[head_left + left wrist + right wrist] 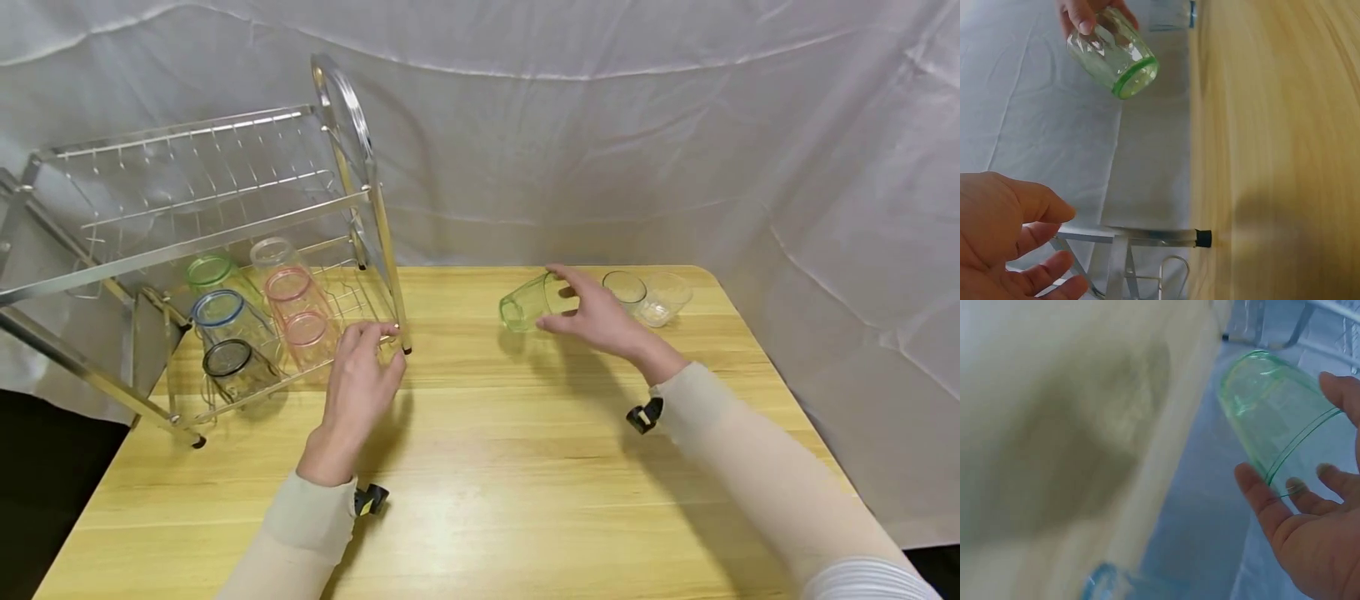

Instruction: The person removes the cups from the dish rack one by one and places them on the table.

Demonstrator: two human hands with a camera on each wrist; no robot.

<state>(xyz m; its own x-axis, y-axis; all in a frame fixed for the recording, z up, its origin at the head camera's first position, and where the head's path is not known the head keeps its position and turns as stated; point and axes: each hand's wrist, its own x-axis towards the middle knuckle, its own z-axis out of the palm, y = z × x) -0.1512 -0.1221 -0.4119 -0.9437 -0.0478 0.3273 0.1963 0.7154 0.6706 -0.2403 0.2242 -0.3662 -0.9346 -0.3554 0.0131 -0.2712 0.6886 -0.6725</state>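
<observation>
My right hand [600,312] grips a clear green glass [522,306] near its rim. The glass is tilted on its side above the table, its base pointing left toward the rack. In the right wrist view, thumb and fingers spread around the mouth of the glass [1279,419]. My left hand [358,379] hovers beside the right front leg of the metal dish rack [385,267], fingers loosely bent with nothing between them. From the left wrist camera, that hand [1004,240] appears with thumb and fingers apart, while the green glass [1107,53] hangs in the other hand farther off.
On the rack's lower shelf, several upside-down glasses stand in rows, including a blue-rimmed glass [218,308], a black-rimmed glass [227,358] and a pink glass [288,285]. Behind my right hand are a dark-rimmed glass [624,288] and a clear glass [666,300]. Grey cloth [570,167] hangs behind the table.
</observation>
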